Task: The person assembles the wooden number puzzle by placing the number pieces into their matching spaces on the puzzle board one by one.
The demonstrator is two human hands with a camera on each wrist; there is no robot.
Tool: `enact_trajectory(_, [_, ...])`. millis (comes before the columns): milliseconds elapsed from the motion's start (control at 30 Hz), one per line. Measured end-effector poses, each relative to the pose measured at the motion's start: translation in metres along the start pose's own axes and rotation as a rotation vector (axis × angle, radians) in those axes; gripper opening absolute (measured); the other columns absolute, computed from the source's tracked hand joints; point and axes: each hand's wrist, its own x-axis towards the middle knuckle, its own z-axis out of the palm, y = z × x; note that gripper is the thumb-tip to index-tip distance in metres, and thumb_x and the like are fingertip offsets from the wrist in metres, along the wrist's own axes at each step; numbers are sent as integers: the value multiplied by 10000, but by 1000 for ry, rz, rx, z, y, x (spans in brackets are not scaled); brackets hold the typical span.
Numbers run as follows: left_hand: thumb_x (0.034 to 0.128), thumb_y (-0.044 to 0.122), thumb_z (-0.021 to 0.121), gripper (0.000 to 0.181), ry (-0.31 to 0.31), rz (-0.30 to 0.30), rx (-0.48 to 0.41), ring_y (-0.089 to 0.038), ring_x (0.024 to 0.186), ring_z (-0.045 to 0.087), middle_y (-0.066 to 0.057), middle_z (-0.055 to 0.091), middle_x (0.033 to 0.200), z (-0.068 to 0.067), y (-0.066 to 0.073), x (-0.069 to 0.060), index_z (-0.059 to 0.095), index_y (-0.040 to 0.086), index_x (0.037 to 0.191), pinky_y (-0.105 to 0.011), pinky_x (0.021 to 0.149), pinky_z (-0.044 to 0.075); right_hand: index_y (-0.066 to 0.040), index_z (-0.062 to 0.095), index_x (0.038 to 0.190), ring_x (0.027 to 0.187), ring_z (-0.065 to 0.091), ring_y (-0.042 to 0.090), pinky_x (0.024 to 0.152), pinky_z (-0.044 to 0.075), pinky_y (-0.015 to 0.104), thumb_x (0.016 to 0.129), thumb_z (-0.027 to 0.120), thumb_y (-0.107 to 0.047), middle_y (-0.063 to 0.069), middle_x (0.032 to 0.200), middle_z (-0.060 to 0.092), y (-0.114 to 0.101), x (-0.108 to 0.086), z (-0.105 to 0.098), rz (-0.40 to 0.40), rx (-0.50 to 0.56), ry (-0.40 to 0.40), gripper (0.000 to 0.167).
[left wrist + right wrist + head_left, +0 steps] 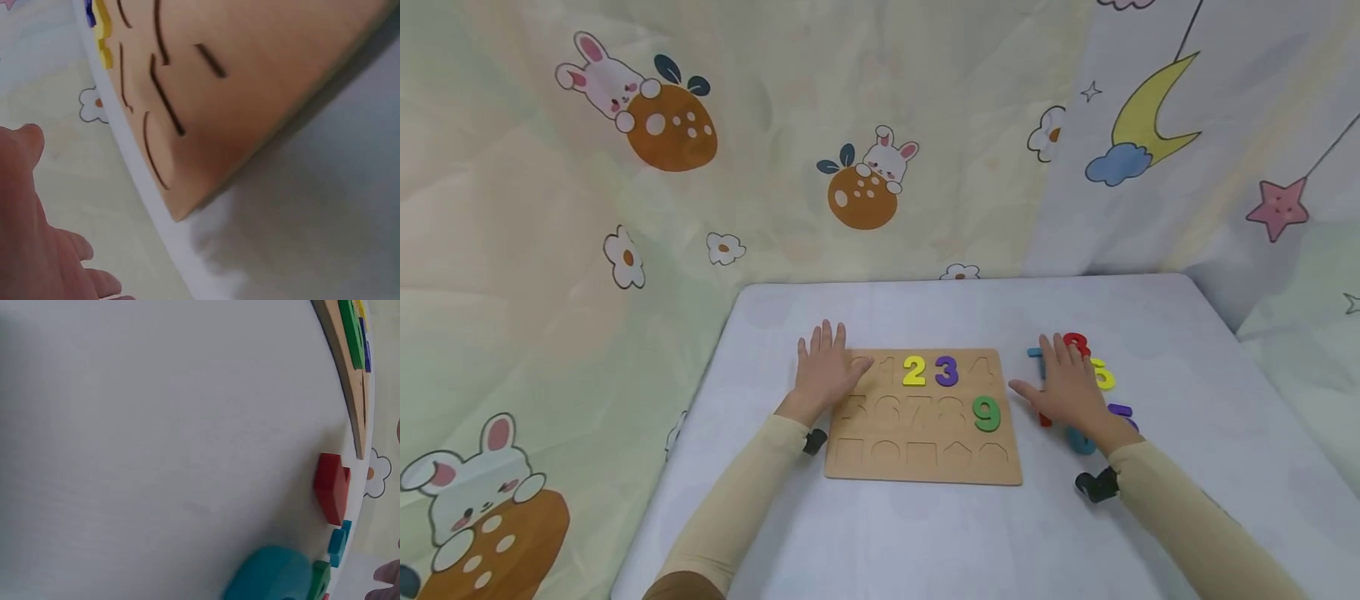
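Note:
A wooden number board (925,473) lies flat on the table, with a yellow 2 (914,382), a purple 3 (953,372) and a green 9 (987,426) in it. Over the board's upper left corner is my left hand (826,375), fingers straight and thumb spread, holding nothing. My right hand (1066,390) hovers or rests over loose pieces right of the board, fingers extended; contact cannot be told. Around it show a red piece (1077,338), a yellow 5 (1105,382), a purple piece (1120,410) and a blue piece (1081,442). The hand partly hides them.
The white table (910,550) carries the board and pieces. Behind it hangs a cloth (775,200) printed with rabbits. Empty outlined recesses fill much of the board. In the right wrist view, a red block (328,487) and a teal piece (269,575) lie close by.

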Motion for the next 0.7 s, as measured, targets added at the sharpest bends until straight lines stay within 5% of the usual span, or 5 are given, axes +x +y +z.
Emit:
enact_trajectory(200, [939, 662, 384, 905, -35, 26, -23, -412, 1478, 112, -240, 105, 1607, 12, -7, -5, 170, 36, 1557, -626, 1184, 57, 21, 164, 1535, 1422, 143, 512, 1151, 97, 671, 835, 639, -611, 318, 1563, 150, 6, -14, 12, -86, 11, 10, 1056])
enact_trajectory(700, [977, 608, 339, 832, -181, 130, -129, -345, 1488, 138, -170, 79, 1626, 21, -25, -17, 155, 44, 1560, -581, 1197, 111, -3, 397, 1463, 1318, 387, 476, 1108, 256, 670, 786, 802, -295, 231, 1338, 559, 7, -46, 16, -122, 7, -7, 842])
